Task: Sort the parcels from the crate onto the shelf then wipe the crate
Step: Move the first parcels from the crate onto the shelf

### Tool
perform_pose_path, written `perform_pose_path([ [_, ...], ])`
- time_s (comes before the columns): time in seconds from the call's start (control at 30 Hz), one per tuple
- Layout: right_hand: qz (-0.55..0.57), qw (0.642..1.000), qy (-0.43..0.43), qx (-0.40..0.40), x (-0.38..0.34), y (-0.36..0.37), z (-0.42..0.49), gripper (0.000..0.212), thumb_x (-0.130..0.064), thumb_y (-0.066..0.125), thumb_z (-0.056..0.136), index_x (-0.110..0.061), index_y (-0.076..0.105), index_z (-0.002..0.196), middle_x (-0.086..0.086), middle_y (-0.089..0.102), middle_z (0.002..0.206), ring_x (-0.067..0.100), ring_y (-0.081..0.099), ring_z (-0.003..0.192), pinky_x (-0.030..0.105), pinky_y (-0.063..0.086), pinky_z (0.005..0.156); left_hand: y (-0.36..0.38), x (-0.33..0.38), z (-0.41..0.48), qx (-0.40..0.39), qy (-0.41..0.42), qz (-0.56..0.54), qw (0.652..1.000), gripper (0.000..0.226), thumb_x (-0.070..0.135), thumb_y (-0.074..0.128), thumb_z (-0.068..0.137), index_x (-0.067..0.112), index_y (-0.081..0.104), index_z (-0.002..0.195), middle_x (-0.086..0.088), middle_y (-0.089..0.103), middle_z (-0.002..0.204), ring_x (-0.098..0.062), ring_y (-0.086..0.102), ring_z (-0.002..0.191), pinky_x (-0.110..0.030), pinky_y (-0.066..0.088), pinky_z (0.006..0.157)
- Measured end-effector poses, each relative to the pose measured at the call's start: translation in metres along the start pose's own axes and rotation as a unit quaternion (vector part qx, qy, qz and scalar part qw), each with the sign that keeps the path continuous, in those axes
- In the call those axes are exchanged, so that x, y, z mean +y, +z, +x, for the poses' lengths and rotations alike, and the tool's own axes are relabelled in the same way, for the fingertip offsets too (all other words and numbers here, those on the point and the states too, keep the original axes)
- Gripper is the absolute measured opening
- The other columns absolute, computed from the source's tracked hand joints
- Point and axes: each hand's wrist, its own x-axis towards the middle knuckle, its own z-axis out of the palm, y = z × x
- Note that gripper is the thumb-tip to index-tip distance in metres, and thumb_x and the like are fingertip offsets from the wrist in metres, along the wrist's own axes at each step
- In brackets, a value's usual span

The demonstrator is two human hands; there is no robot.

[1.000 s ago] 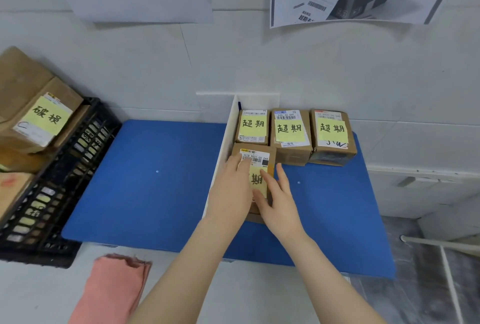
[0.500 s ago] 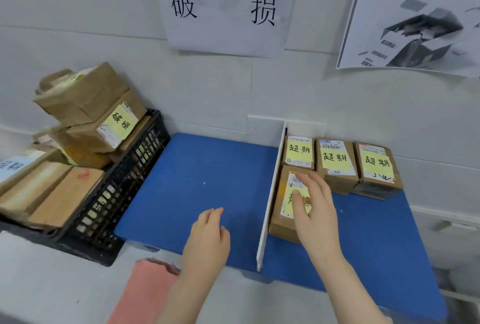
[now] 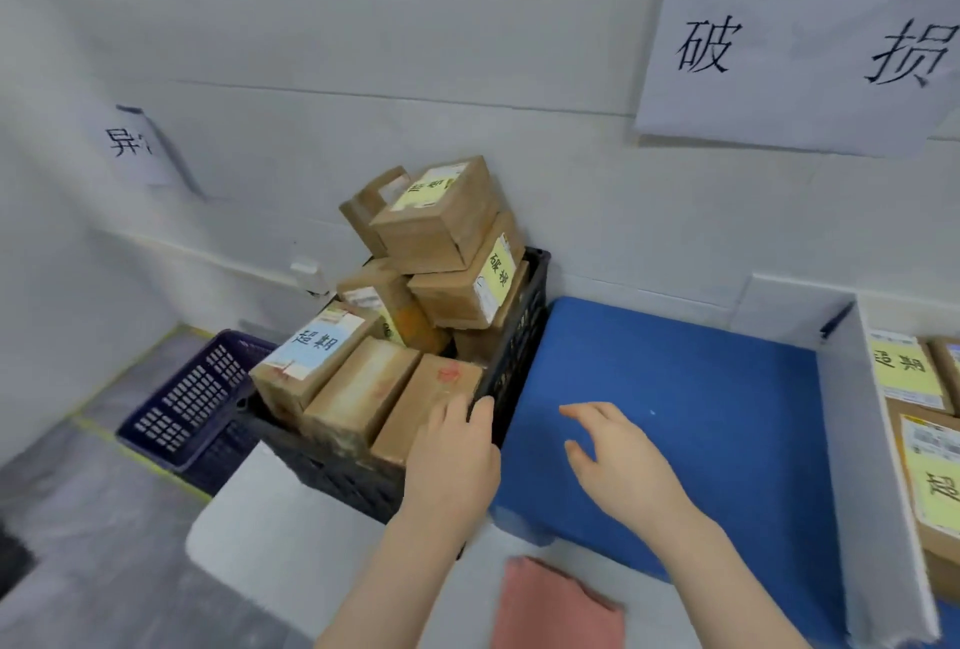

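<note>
The left hand, fingers relaxed, rests on the near right corner of a black crate heaped with cardboard parcels. Right hand hovers spread, empty, over the blue shelf.

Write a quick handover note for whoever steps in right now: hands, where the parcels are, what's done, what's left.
Left hand: open, fingers at the near corner of the black crate, holding nothing.
Right hand: open, over the blue shelf mat, holding nothing.
Done: some parcels marked 超期 lie right of the white divider.
Left: the crate is piled with parcels, one marked 破损, one with a blue 超期 label. The mat section under the 破损 sign holds no parcels. Pink cloth lies unused; crate not wiped.
</note>
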Motion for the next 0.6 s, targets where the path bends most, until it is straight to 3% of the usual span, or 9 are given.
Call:
perform_pose_path([
  [0.23, 0.050, 0.998, -0.033, -0.012, -0.047, 0.022, 0.028, 0.037, -0.028, 0.047, 0.098, -0.034, 0.046, 0.134, -0.016, 0.043, 0.137, 0.001, 0.054, 0.089, 0.018, 0.044, 0.078, -0.012, -0.048, -0.002, 0.007, -0.020, -0.012, 1.000, 0.046, 0.025, 0.040, 0.096, 0.022, 0.038, 0.141, 0.001, 0.039, 0.143, -0.020, 0.038, 0.128, -0.031, 0.036, 0.104],
  [0.43, 0.049, 0.994, -0.089, -0.049, -0.068, 0.040, 0.040, 0.036, -0.025, 0.048, 0.097, -0.032, 0.049, 0.133, -0.016, 0.044, 0.136, 0.002, 0.048, 0.115, 0.014, 0.037, 0.082, -0.013, -0.058, -0.003, 0.034, -0.069, -0.037, 0.996, 0.039, 0.026, 0.039, 0.096, 0.020, 0.045, 0.134, 0.001, 0.040, 0.142, -0.019, 0.030, 0.137, -0.031, 0.034, 0.108],
  [0.6, 0.040, 0.992, -0.112, -0.049, -0.067, 0.042, 0.060, 0.036, -0.025, 0.048, 0.096, -0.035, 0.049, 0.131, -0.019, 0.043, 0.134, -0.004, 0.046, 0.100, 0.014, 0.040, 0.076, -0.007, -0.065, 0.009, 0.067, -0.081, -0.056, 0.993, 0.040, 0.026, 0.041, 0.096, 0.023, 0.043, 0.135, 0.004, 0.037, 0.145, -0.014, 0.032, 0.135, -0.026, 0.037, 0.104],
])
